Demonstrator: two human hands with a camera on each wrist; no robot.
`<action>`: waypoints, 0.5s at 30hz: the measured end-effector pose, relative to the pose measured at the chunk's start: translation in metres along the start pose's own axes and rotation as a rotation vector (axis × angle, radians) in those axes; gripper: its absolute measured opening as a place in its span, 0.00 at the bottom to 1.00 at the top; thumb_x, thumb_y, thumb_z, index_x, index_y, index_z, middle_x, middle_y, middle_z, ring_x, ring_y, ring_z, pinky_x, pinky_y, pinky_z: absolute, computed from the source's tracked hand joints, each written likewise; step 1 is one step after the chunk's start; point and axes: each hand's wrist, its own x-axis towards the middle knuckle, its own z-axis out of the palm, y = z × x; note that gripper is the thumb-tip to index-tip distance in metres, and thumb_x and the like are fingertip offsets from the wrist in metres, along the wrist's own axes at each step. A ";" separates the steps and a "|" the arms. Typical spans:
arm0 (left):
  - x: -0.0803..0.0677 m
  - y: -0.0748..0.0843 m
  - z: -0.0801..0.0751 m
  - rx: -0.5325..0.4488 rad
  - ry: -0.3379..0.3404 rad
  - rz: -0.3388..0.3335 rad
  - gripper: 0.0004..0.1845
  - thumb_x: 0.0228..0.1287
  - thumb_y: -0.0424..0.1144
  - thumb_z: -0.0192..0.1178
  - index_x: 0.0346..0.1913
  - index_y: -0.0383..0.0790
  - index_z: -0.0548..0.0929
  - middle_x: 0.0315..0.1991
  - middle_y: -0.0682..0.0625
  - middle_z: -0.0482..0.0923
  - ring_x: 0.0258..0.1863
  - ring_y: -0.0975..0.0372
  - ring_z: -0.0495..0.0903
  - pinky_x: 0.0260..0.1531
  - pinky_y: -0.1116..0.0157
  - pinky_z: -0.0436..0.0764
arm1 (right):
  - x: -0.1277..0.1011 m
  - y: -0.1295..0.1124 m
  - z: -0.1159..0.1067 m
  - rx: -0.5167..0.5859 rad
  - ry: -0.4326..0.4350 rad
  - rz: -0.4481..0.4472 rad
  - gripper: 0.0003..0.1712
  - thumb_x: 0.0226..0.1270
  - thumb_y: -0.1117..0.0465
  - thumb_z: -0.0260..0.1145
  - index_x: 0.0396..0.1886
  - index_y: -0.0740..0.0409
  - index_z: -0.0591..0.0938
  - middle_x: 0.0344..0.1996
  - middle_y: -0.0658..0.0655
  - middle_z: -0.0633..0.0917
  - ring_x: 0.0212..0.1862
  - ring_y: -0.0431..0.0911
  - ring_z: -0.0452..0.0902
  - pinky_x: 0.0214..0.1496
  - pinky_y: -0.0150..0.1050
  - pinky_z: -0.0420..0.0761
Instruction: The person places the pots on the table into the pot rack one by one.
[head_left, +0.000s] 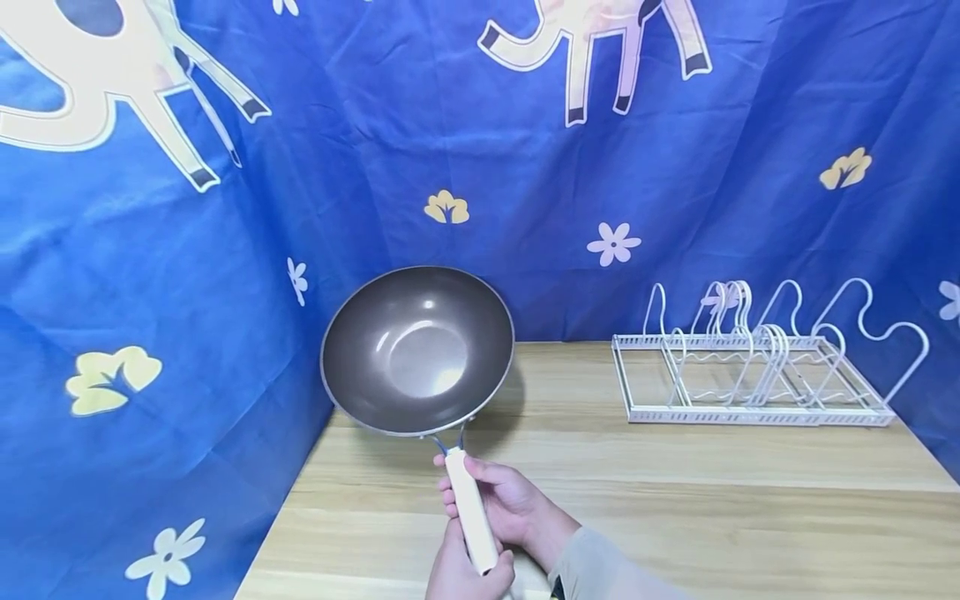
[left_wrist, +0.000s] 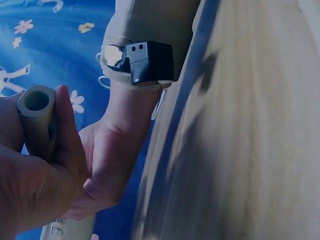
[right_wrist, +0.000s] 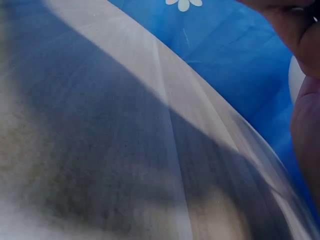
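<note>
Two hands share one handle here. My right hand point(head_left: 510, 500) wraps the cream handle point(head_left: 471, 521) near its upper part, fingers curled round it, and my left hand point(head_left: 461, 571) grips the butt end lower down, closest to me; the left wrist view shows the hollow end of the handle point(left_wrist: 36, 117) pinched between thumb and palm, with the right hand point(left_wrist: 107, 170) just beyond it.

The wok point(head_left: 418, 350) lies straight ahead of both grips, up and away from me, tipped so its dark inside faces the head camera. Whether its far rim touches the blue cloth point(head_left: 187, 250) behind it, I cannot tell. The long axis runs from the butt end in my left hand, through the right hand, to the bowl, leaning slightly left as it goes away. So the right hand is the nearer one to the bowl's weight, and the left sits at the far end of the lever.

The wire rack point(head_left: 757, 375) stands well apart to the right on the wooden table point(head_left: 675, 500), nearer the right hand's side than the left.
</note>
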 end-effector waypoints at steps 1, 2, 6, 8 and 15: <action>0.000 0.001 0.001 -0.002 -0.009 0.003 0.23 0.49 0.31 0.75 0.47 0.34 0.76 0.33 0.51 0.79 0.29 0.71 0.75 0.33 0.71 0.77 | -0.003 -0.001 -0.001 0.005 -0.010 -0.004 0.18 0.86 0.50 0.58 0.66 0.48 0.80 0.45 0.46 0.89 0.44 0.37 0.84 0.57 0.31 0.86; 0.000 0.002 0.003 -0.001 -0.020 0.002 0.23 0.49 0.31 0.74 0.47 0.34 0.75 0.33 0.52 0.79 0.28 0.71 0.75 0.33 0.71 0.77 | -0.005 -0.002 -0.002 0.010 -0.021 -0.008 0.18 0.86 0.50 0.58 0.67 0.48 0.80 0.45 0.46 0.89 0.45 0.37 0.84 0.57 0.31 0.86; -0.001 0.006 0.009 0.008 -0.058 0.007 0.23 0.49 0.31 0.74 0.48 0.35 0.76 0.32 0.53 0.80 0.29 0.71 0.75 0.33 0.71 0.76 | -0.015 -0.008 -0.006 0.017 -0.063 -0.020 0.20 0.87 0.50 0.56 0.70 0.46 0.79 0.46 0.46 0.89 0.45 0.37 0.85 0.57 0.31 0.85; -0.001 0.007 0.012 0.012 -0.075 0.013 0.24 0.48 0.31 0.73 0.48 0.35 0.76 0.32 0.53 0.80 0.29 0.71 0.75 0.34 0.71 0.76 | -0.020 -0.010 -0.008 0.018 -0.078 -0.034 0.20 0.89 0.51 0.53 0.71 0.46 0.79 0.46 0.46 0.89 0.46 0.37 0.85 0.57 0.31 0.86; -0.001 0.014 0.021 -0.002 -0.122 0.036 0.24 0.48 0.31 0.74 0.48 0.36 0.76 0.32 0.55 0.81 0.29 0.72 0.76 0.35 0.71 0.77 | -0.038 -0.019 -0.010 0.035 -0.061 -0.077 0.20 0.91 0.54 0.48 0.70 0.48 0.80 0.46 0.47 0.91 0.45 0.37 0.87 0.58 0.31 0.87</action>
